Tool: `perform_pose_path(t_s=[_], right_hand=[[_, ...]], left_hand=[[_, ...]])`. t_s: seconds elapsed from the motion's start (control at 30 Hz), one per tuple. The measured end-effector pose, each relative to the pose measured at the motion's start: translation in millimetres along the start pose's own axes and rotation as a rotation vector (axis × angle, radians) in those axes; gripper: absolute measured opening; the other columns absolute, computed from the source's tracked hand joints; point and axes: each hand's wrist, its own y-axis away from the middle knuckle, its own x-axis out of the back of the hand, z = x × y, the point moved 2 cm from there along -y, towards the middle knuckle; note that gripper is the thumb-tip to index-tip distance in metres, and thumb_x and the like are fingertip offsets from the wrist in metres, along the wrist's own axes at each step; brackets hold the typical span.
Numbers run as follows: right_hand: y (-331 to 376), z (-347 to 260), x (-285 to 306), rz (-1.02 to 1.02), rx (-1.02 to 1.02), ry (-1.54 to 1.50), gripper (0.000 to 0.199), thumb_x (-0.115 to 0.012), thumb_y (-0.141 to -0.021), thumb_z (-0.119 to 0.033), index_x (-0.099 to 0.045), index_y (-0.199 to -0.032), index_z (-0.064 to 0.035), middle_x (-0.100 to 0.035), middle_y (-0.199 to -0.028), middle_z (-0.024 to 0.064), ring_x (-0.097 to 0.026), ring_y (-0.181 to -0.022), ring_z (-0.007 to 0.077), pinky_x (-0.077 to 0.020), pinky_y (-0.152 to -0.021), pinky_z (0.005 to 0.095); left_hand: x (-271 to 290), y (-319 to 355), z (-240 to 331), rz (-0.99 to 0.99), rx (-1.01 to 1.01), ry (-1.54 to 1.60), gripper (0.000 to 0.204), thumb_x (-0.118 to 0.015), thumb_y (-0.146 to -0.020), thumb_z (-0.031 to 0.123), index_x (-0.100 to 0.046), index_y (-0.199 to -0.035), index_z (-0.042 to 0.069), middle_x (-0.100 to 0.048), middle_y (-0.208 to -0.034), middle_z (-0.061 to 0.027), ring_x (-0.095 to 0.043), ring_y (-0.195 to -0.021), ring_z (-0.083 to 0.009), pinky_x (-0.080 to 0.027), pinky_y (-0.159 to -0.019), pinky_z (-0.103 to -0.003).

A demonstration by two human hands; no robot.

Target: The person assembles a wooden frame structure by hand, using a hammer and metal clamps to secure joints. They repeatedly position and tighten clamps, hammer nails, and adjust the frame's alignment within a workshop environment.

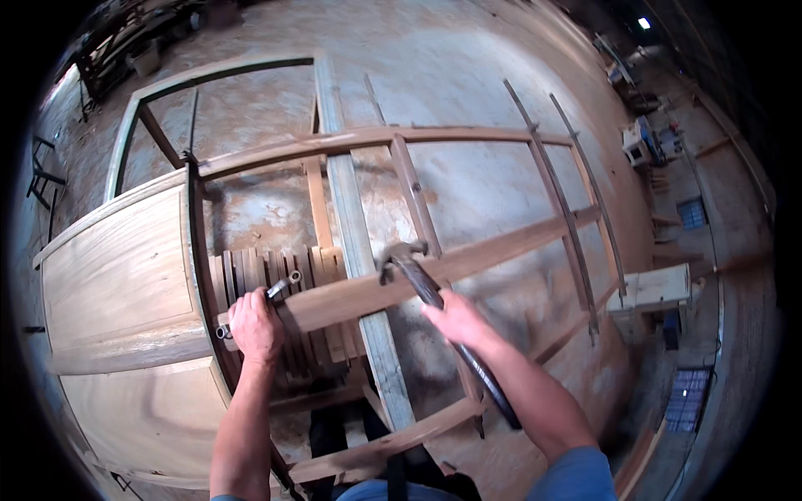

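My right hand [458, 319] is closed round the dark handle of a claw hammer [407, 265], whose head hangs above the middle rail [342, 299] of a wooden door frame. On the left, my left hand [255, 327] is closed on a metal tool with ring ends that looks like a ring spanner [284, 284]; its middle is hidden by my fingers. That hand is at the rail's left end, beside a dark metal bar [197, 259] lying across the frame. Two wooden panels, an upper one [117, 263] and a lower one [150, 417], sit in the frame's left part.
The frame rests on a pale timber beam [349, 209] and a stand [230, 63]. Several wooden boards [242, 271] are stacked beneath. Two more metal bars [561, 204] [591, 188] cross the right part. A white bench [652, 288] stands on the floor at right.
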Motion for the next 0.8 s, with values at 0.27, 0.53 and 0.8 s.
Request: perform_pose_path(t_s=[0.27,0.53,0.8], right_hand=[[-56,-31,-16,0.09,0.155,0.061,0.044,-0.058,-0.09,-0.037,-0.056,-0.097,0.0057,-0.062,-0.08,0.0211,-0.064,-0.074,0.0318,-0.0497,-0.069,0.0427],[-137,-83,9,0.231,0.242,0.013,0.048,-0.06,-0.088,-0.04,-0.058,-0.103,0.0062,-0.065,-0.098,0.0278,-0.063,-0.098,0.0404,-0.048,-0.087,0.0463],[-121,-74,46,-0.31,0.369,-1.193,0.02,-0.06,-0.093,-0.024,-0.052,-0.087,-0.0061,-0.055,-0.067,0.0029,-0.057,-0.051,0.0122,-0.0479,-0.042,0.0297]], left_hand=[[3,-1,1,0.021,-0.003,0.014,0.011,-0.053,-0.083,0.009,-0.058,-0.093,0.007,-0.057,-0.077,-0.0091,-0.057,-0.076,-0.0278,-0.043,-0.075,-0.04],[2,0,3,0.014,0.01,-0.007,0.011,-0.056,-0.081,0.009,-0.058,-0.091,0.007,-0.056,-0.076,-0.0091,-0.056,-0.076,-0.0281,-0.043,-0.076,-0.041],[2,-1,6,0.0,0.033,-0.003,0.016,-0.058,-0.076,0.006,-0.058,-0.093,0.007,-0.057,-0.077,-0.0098,-0.057,-0.077,-0.03,-0.043,-0.077,-0.042]])
